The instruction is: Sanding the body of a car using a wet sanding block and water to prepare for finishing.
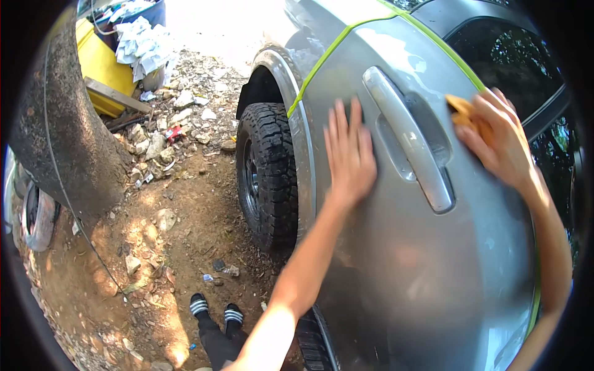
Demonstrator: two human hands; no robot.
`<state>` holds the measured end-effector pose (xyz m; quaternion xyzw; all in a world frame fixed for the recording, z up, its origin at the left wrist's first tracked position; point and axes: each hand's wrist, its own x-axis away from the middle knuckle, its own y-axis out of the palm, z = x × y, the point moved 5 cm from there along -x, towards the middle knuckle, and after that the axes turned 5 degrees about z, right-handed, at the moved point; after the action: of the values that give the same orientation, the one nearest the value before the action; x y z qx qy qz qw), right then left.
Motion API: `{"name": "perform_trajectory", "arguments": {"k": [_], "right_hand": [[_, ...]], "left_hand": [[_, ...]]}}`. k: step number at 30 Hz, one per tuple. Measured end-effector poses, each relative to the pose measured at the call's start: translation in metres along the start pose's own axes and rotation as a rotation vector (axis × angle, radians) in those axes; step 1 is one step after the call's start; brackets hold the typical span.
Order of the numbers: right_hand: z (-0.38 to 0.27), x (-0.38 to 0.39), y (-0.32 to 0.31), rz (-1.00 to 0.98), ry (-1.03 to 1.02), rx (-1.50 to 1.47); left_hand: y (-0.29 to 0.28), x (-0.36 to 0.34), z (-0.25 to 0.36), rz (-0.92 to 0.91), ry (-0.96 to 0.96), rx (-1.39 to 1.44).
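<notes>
My left hand (351,151) lies flat on the grey car door (396,260), fingers stretched out, just left of the silver door handle (408,139). Right of the handle, below the window, my right hand (495,139) is closed on a folded orange-yellow sheet (463,111) against the door. Whether the sheet is sandpaper or cloth, I cannot tell. Bright green tape (329,52) runs along the edge of the dull grey area and on below the dark window (504,59).
A black off-road tyre (269,176) sits under the wheel arch. A tree trunk (68,123) stands at the left, near a yellow container (105,65) and crumpled white paper (145,46). Stones and litter cover the dirt ground (204,229). My striped sandals (233,313) show below.
</notes>
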<state>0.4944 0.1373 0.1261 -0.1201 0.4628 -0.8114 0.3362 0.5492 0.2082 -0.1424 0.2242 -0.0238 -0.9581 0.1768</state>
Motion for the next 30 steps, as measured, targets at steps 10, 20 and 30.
{"name": "perform_trajectory", "arguments": {"k": [10,20,30], "right_hand": [[0.037,-0.054,0.05,0.149,-0.079,-0.174],[-0.006,0.005,0.015,0.084,-0.115,-0.284],[0.001,0.111,-0.048,0.05,-0.073,-0.172]], "left_hand": [[0.001,0.052,0.033,-0.051,-0.038,-0.039],[-0.001,0.101,0.066,-0.048,-0.079,-0.002],[-0.006,0.131,0.12,-0.089,-0.183,0.021]]}}
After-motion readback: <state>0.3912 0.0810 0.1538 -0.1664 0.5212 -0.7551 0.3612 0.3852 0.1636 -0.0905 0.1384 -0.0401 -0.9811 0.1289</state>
